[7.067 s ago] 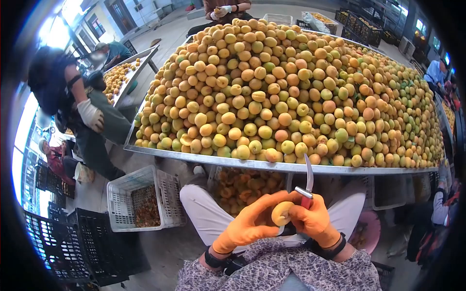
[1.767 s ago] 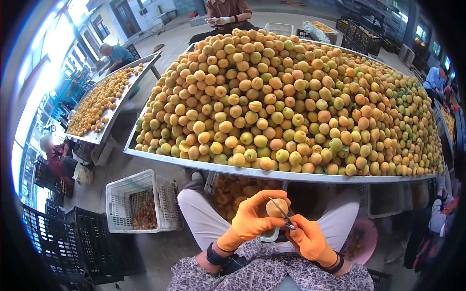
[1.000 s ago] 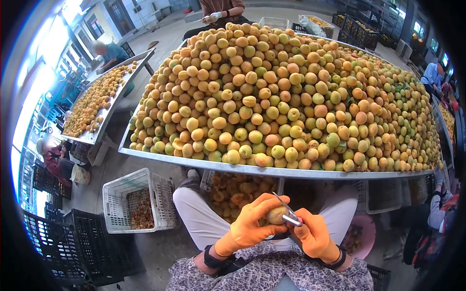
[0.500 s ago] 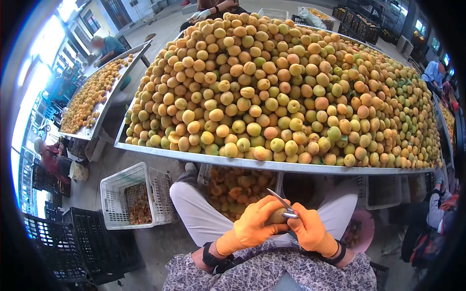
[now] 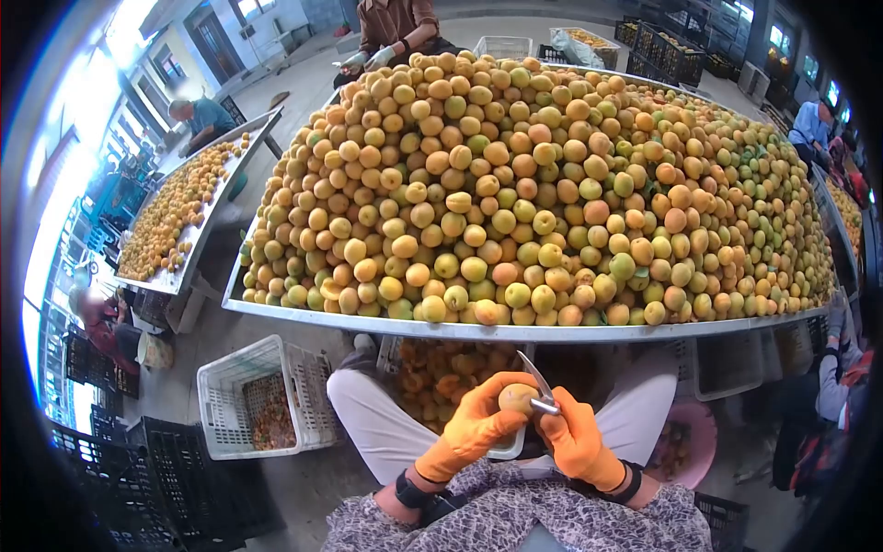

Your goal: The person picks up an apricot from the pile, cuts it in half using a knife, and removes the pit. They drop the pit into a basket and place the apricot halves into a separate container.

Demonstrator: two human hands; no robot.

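My left hand, in an orange glove, grips an apricot between thumb and fingers. In my right hand, gloved the same way, is a small knife. Its curved blade points up and to the left, and its metal handle end lies right against the fruit's right side. Both hands are close together above my lap. Just beyond them stands a crate of split apricots, partly under the table edge. A large heap of whole apricots fills the metal-edged table in front of me.
On the left floor is a white crate with dark reddish pieces inside, near black crates. A pink basin sits beside my right leg. Across the heap is a gloved person; another side table holds more apricots.
The view has tilted up a little, so the heap sits lower in it. My left fingers now show more of the apricot, and the knife blade stands more upright.
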